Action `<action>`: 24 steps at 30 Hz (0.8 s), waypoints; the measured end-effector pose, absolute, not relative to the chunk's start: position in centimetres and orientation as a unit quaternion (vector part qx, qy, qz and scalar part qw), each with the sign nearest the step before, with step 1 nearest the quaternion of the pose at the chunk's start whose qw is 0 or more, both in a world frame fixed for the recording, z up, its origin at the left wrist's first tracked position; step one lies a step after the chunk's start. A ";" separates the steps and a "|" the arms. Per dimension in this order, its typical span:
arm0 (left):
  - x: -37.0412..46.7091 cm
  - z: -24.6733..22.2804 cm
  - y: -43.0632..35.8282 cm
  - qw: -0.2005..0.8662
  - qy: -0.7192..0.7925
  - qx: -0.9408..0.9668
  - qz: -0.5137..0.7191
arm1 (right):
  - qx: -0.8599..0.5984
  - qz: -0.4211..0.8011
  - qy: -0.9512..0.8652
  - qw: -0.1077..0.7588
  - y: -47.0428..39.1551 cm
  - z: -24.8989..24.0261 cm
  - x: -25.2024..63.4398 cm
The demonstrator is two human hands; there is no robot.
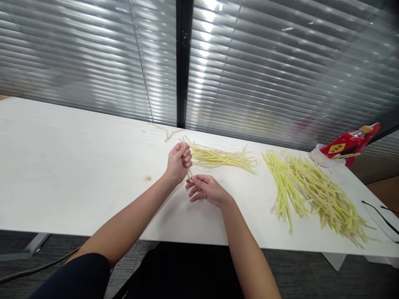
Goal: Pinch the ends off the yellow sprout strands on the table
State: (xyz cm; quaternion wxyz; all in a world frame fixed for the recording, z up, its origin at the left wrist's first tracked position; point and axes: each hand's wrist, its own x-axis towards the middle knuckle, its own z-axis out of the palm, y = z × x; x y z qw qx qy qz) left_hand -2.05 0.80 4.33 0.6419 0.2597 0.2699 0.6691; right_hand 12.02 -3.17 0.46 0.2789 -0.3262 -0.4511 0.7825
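Beige strand (190,174) spans the gap between both hands, above the white table (77,166). The clenched left hand (179,163) grips and conceals its upper part, also overlapping a yellow bundle's (222,158) left end. The right hand (208,190) pinches the strand's lower part. Farther right: yellow-beige pile (330,195), white tub (318,155), red packet (352,140), and apparently eyeglasses (382,217), cut off.

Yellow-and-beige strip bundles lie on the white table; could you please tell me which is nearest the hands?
The narrow bundle of thin yellow-and-beige strips, right beside the left hand; the larger spread of yellow-and-beige strips lies apart, farther right.
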 end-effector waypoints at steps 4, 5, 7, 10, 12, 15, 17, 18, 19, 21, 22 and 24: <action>-1.6 4.4 0.3 0.645 0.259 0.291 0.657 | -0.326 0.787 -0.448 0.273 -3.2 0.4 12.0; -1.6 4.4 0.3 0.646 0.257 0.296 0.654 | -0.328 0.787 -0.446 0.271 -3.1 0.4 12.0; -1.6 4.4 0.2 0.649 0.254 0.302 0.650 | -0.330 0.789 -0.442 0.270 -3.1 0.3 12.0; -1.6 4.5 0.2 0.650 0.251 0.304 0.649 | -0.322 0.794 -0.438 0.273 -3.0 0.2 12.1; -1.7 4.6 0.2 0.649 0.252 0.302 0.651 | -0.317 0.797 -0.433 0.278 -3.0 0.2 12.1; -1.7 4.7 0.2 0.648 0.254 0.299 0.653 | -0.317 0.799 -0.426 0.282 -3.0 0.2 12.1; -1.8 4.7 0.2 0.648 0.252 0.302 0.652 | -0.319 0.800 -0.424 0.281 -3.0 0.2 12.0; -1.8 4.7 0.2 0.649 0.250 0.304 0.651 | -0.320 0.800 -0.423 0.280 -3.0 0.3 12.0; -1.8 4.7 0.2 0.649 0.249 0.306 0.651 | -0.321 0.800 -0.423 0.280 -3.1 0.3 12.0; -1.8 4.7 0.1 0.649 0.249 0.310 0.648 | -0.323 0.799 -0.424 0.280 -3.1 0.3 12.0; -1.8 4.7 0.1 0.649 0.250 0.311 0.648 | -0.324 0.798 -0.425 0.279 -3.1 0.3 12.0; -1.7 4.7 0.2 0.649 0.250 0.313 0.647 | -0.324 0.796 -0.428 0.280 -3.1 0.3 12.0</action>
